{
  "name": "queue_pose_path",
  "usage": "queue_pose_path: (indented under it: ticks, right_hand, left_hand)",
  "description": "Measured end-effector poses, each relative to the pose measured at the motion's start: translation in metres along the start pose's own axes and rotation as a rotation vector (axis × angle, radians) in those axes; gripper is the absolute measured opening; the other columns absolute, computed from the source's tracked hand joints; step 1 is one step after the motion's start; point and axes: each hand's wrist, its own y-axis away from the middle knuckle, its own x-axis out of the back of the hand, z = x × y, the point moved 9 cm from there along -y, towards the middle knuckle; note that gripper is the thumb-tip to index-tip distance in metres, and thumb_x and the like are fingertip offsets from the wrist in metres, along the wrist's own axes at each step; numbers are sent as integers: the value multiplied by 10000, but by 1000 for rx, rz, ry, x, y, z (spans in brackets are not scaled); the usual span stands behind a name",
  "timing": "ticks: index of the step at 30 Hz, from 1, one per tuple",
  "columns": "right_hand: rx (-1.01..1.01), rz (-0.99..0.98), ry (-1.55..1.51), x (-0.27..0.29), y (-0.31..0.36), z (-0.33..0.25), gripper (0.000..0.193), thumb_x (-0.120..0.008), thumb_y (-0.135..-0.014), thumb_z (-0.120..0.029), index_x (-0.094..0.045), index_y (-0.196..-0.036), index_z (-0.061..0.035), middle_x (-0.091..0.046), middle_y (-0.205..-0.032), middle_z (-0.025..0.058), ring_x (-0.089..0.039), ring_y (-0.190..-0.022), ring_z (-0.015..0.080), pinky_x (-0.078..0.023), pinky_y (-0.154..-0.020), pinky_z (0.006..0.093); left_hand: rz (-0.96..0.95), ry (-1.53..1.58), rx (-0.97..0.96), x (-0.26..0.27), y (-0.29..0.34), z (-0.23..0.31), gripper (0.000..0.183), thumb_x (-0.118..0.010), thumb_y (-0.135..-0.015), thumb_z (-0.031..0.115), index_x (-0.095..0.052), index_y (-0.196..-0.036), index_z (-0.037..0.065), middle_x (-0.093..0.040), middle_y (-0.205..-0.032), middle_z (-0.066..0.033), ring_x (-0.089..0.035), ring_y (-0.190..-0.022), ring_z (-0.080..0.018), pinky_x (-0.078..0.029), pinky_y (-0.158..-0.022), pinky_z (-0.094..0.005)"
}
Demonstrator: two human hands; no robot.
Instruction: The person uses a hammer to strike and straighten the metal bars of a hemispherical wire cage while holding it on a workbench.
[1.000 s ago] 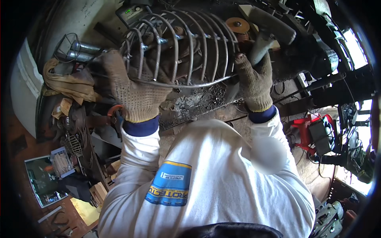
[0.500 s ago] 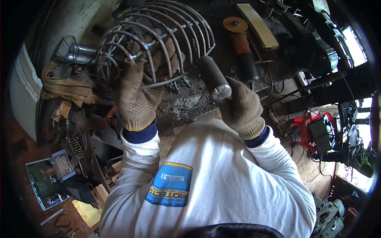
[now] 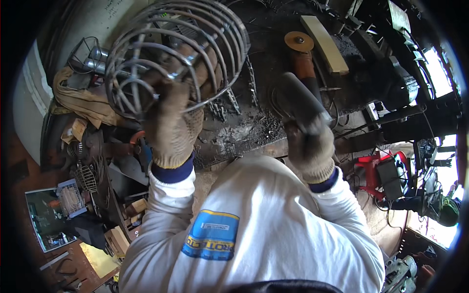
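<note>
A rounded cage of bent metal rods point(image 3: 188, 60), with shiny weld spots at its crossings, tilts over the dark workbench at the upper left. My gloved left hand point(image 3: 172, 128) is closed on its near lower edge; the fingertips are partly hidden by the rods. In my gloved right hand point(image 3: 311, 150) is a hammer with a thick, dark cylindrical head point(image 3: 302, 100). Its handle is mostly hidden by the glove, and motion blurs head and hand. The hammer is held to the right of the cage, apart from it.
Beyond the hammer lies an angle grinder point(image 3: 304, 64) with a brown disc, beside a pale yellow bar point(image 3: 326, 45). Dark grit and metal scraps cover the bench point(image 3: 229, 138). A brown cloth point(image 3: 80, 100) is at left, a red plastic stool point(image 3: 369, 171) at right.
My right hand has moved right with the hammer, away from the cage. The cage has turned and shifted slightly left in my left hand, showing more of its round end.
</note>
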Motion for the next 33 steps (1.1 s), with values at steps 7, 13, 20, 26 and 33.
queue_pose_path:
  ticks: [7, 13, 20, 26, 33]
  right_hand:
    - [208, 46, -14, -9, -5, -2, 421, -715, -781, -144, -574, -1134, 37, -673, -843, 188, -697, -739, 351, -560, -657, 400]
    - [138, -14, 124, -20, -17, -14, 438, -762, -771, -171, -585, -1136, -7, -688, -869, 184, -709, -746, 327, -568, -634, 395]
    - [-68, -34, -323, 4, -13, 11, 397, -690, -826, -161, -591, -1153, 43, -685, -908, 207, -695, -751, 331, -570, -678, 368]
    - [-125, -53, 90, -10, 2, 8, 317, -719, -841, -204, -599, -1054, -3, -684, -843, 185, -688, -742, 387, -555, -659, 421]
    - [189, 66, -56, -8, -20, -19, 419, -760, -794, -196, -595, -1119, 10, -684, -861, 164, -698, -761, 342, -562, -678, 384]
  left_hand:
    - [0, -131, -42, -8, -1, 1, 532, -571, -936, 146, -415, -1415, -26, -485, -1409, -250, -540, -1251, -387, -507, -991, -553]
    - [-8, 407, 178, -32, -8, -3, 566, -540, -959, 175, -360, -1453, -35, -428, -1439, -293, -450, -1316, -456, -402, -1065, -620]
    - [35, 376, 97, -29, -11, 5, 374, -512, -977, 46, -498, -1346, -15, -557, -1334, -218, -605, -1177, -351, -518, -1004, -502]
    - [146, 213, 69, -20, -5, 8, 486, -489, -989, 213, -433, -1404, -32, -487, -1417, -233, -503, -1289, -404, -418, -1076, -555]
    - [41, 376, 140, -18, -16, -1, 426, -525, -970, 125, -481, -1363, -32, -522, -1386, -219, -531, -1267, -368, -501, -1014, -521]
